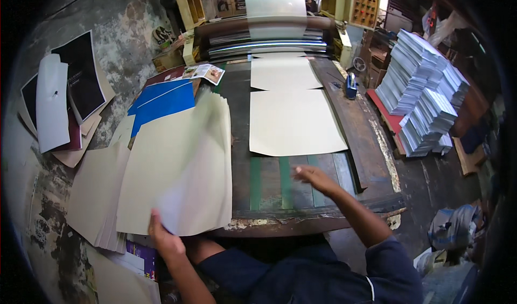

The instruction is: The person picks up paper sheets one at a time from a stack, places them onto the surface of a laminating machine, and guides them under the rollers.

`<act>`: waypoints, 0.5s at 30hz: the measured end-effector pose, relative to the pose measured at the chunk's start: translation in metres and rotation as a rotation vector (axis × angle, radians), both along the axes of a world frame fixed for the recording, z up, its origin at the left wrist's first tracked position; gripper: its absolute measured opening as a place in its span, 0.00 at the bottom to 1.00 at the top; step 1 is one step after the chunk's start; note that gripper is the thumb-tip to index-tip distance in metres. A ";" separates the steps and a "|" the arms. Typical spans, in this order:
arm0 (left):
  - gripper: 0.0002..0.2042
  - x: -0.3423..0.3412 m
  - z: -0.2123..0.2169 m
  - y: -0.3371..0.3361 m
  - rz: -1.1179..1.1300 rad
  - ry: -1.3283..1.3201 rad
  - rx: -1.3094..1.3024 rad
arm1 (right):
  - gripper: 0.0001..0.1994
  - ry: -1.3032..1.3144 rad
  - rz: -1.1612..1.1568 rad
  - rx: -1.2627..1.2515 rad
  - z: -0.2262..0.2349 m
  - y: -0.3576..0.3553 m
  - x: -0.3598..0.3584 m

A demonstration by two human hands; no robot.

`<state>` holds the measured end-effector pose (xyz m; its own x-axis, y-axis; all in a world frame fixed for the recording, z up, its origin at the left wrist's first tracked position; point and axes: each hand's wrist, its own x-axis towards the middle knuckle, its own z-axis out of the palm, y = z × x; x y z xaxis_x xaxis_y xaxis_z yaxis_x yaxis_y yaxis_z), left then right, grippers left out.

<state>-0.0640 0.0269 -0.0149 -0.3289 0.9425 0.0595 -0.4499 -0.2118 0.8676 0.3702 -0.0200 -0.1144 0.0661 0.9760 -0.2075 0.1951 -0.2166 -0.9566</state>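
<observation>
My left hand (166,238) is at the near edge of a tall stack of cream paper sheets (153,166), its thumb on top and fingers closed on the near edge of a sheet. The right part of a top sheet (196,188) is curled up and blurred by motion. My right hand (316,179) is over the table, fingers stretched out and holding nothing, just below the near edge of a cream sheet (295,122) that lies flat. Beyond it, another cream sheet (283,73) slightly overlaps and leads up to the machine's rollers (266,46).
A dark table (269,196) with green strips stands before me. A blue tape dispenser (351,86) sits on its right side. Tall stacks of white paper (412,72) stand at the right. Blue sheets (164,102) lie behind the cream stack. A control panel (366,2) is at the far right.
</observation>
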 end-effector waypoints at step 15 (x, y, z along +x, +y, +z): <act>0.22 0.050 0.038 -0.052 -0.345 1.383 0.604 | 0.15 0.723 -0.165 -0.090 0.035 -0.081 -0.075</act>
<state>-0.0138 -0.0256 0.0230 0.5226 0.6829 0.5104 0.5047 -0.7303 0.4604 0.2954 -0.1012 -0.0790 0.0270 0.9423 -0.3336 -0.5181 -0.2722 -0.8108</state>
